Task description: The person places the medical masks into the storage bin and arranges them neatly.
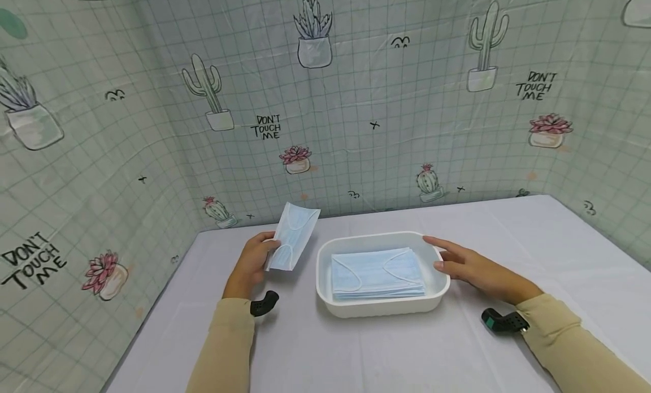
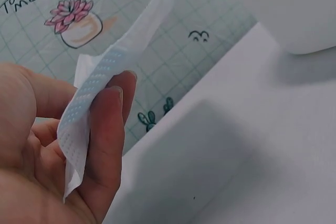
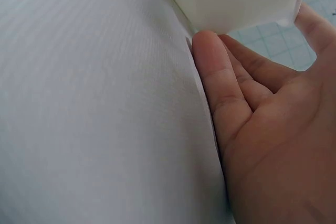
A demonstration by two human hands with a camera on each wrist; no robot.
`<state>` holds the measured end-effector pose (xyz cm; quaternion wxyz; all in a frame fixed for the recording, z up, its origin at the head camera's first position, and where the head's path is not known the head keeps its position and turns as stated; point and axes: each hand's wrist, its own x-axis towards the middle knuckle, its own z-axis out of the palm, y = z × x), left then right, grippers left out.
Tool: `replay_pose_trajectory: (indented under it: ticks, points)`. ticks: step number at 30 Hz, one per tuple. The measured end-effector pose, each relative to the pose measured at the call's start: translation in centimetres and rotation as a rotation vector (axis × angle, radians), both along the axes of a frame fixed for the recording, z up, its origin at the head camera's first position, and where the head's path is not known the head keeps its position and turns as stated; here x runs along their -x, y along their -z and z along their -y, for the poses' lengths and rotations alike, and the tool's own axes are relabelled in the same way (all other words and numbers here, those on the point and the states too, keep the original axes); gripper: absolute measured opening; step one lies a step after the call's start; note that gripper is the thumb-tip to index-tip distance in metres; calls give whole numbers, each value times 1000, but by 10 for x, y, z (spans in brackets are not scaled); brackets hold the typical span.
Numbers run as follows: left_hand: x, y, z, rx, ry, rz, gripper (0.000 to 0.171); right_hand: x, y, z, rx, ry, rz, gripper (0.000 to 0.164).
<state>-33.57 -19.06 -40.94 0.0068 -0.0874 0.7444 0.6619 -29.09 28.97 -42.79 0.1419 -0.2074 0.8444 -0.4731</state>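
Observation:
My left hand (image 1: 251, 260) grips a light blue disposable face mask (image 1: 296, 234) by its lower left edge, raised and tilted left of the container. In the left wrist view, that mask (image 2: 100, 85) passes between the thumb and the fingers (image 2: 107, 140). A white plastic container (image 1: 381, 309) with rounded corners stands on the table, and a stack of face masks (image 1: 377, 273) lies in it, ear loops on top. My right hand (image 1: 475, 271) holds the container's right end, thumb over the rim. Low in the right wrist view, the other fingers (image 3: 215, 72) reach the container's outer wall.
A white cloth (image 1: 402, 353) covers the table. Behind it and on the left hangs a gridded curtain (image 1: 346, 99) printed with cacti and words. Each wrist wears a black device, the left wrist device (image 1: 264, 303) and the right wrist device (image 1: 504, 320).

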Motion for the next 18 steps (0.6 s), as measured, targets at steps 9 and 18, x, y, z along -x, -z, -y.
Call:
replay_pose_trajectory:
  ticks: [9,18]
  points:
    - [1,-3,-5,-32,58,-8,41,3,2,0,-29,8,-2,61]
    - [0,-6,-16,-19,126,-22,39,3,4,-1,-17,11,-8,59]
